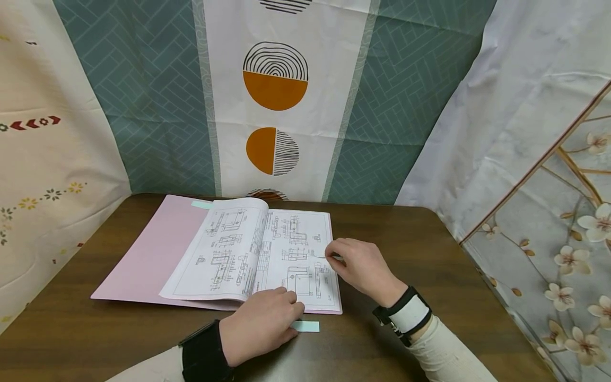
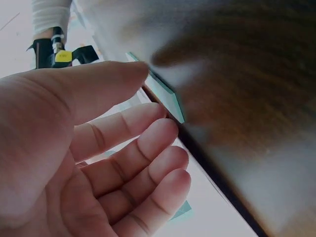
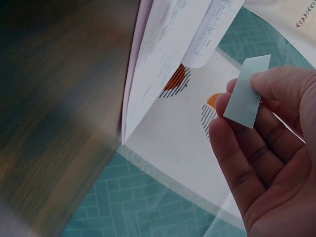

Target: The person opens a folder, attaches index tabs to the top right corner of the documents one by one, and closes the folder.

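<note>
An open booklet of technical drawings (image 1: 300, 228) with a pink cover (image 1: 138, 254) lies on the table. Over the right page, my right hand (image 1: 358, 265) pinches a pale blue-green paper strip (image 3: 247, 91) between thumb and fingers. In the right wrist view the strip hangs clear of the page. My left hand (image 1: 264, 323) is at the booklet's lower edge, fingers loosely bent. Beside its thumb, a second pale strip (image 1: 307, 326) lies on the table, partly behind the hand. The left wrist view shows the thumb close to this strip (image 2: 168, 96); whether it presses it, I cannot tell.
Another pale strip (image 1: 202, 204) sits at the top edge of the pink cover. The brown wooden table (image 1: 391, 228) ends at the back against a patterned curtain (image 1: 286, 122). Floral fabric (image 1: 563, 265) hangs on the right side.
</note>
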A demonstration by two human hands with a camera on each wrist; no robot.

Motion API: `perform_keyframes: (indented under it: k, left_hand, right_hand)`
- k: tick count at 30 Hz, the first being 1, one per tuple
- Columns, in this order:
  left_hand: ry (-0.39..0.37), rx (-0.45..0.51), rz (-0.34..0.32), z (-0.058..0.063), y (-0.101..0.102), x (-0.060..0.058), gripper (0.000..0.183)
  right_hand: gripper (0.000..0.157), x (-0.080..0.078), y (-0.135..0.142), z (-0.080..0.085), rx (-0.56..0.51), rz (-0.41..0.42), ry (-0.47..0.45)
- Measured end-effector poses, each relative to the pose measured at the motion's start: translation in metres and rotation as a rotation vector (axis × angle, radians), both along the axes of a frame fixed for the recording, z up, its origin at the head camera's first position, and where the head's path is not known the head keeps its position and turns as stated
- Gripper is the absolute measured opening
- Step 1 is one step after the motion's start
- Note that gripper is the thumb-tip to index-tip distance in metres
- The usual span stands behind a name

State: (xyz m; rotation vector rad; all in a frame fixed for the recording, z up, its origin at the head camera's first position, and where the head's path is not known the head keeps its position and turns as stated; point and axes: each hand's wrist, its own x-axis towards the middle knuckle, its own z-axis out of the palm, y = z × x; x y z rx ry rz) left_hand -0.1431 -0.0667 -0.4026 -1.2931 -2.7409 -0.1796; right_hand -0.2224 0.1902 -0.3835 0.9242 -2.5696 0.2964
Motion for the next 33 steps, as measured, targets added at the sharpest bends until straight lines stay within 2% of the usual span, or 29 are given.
perform_keyframes:
  k: [6, 9, 18, 25, 33]
  left_hand:
    - [0.087, 0.084, 0.009, 0.004, 0.001, -0.005, 0.018]
    - [0.124, 0.09, 0.02, 0.002, 0.0, -0.01, 0.02]
    - [0.141, 0.075, 0.083, -0.004, -0.007, -0.024, 0.027]
    - [0.137, 0.06, 0.109, -0.009, -0.011, -0.026, 0.022]
    - [0.126, 0.032, 0.118, -0.01, -0.011, -0.027, 0.019]
  right_hand:
    - [0.021, -0.006, 0.004, 0.0, 0.029, 0.01, 0.021]
    - [0.021, -0.014, 0.006, -0.001, 0.045, 0.02, 0.042]
    - [0.019, -0.045, 0.015, -0.002, 0.057, 0.001, 0.1]
    - [0.013, -0.074, 0.021, -0.008, 0.096, -0.037, 0.122]
    - [0.013, -0.106, 0.022, -0.015, 0.122, -0.097, 0.111]
